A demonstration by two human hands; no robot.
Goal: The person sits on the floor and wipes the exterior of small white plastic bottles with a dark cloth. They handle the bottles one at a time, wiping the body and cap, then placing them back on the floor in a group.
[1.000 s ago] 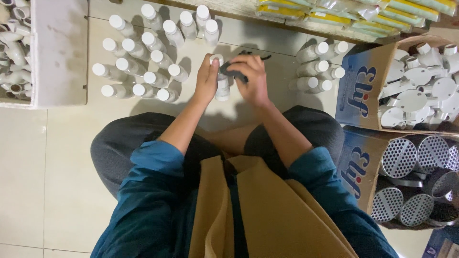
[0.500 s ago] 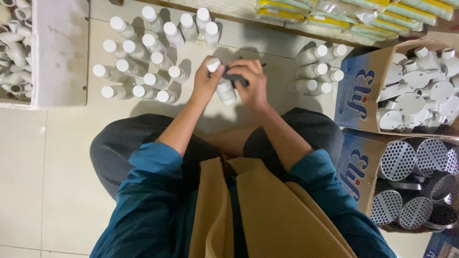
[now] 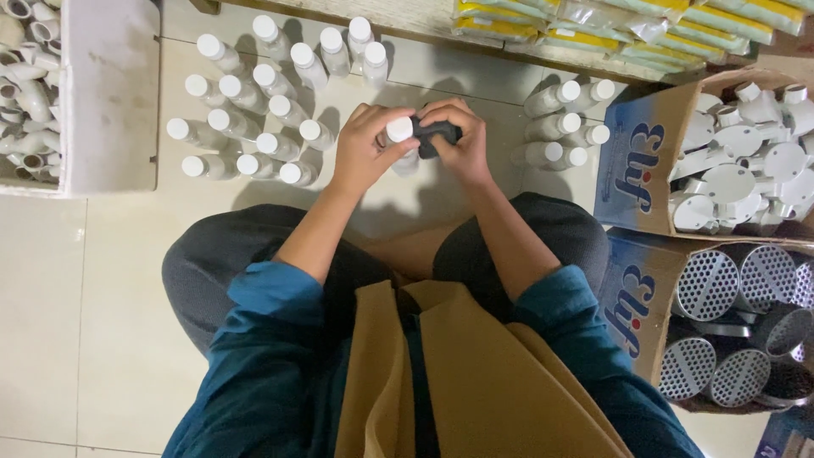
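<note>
My left hand grips a small clear bottle with a white cap, held upright above the tiled floor. My right hand is closed on a small dark tool that presses against the side of that bottle. Both hands meet in front of my knees. A group of several like bottles stands on the floor to the left of my hands. A smaller group of several bottles stands to the right.
A white bin with white pipe fittings sits at far left. Two cardboard boxes at right hold white fittings and round perforated metal discs. Yellow packets lie on a shelf edge at the top.
Both hands have lifted slightly and the bottle now stands more upright between them, cap toward the camera. The dark tool stays against it.
</note>
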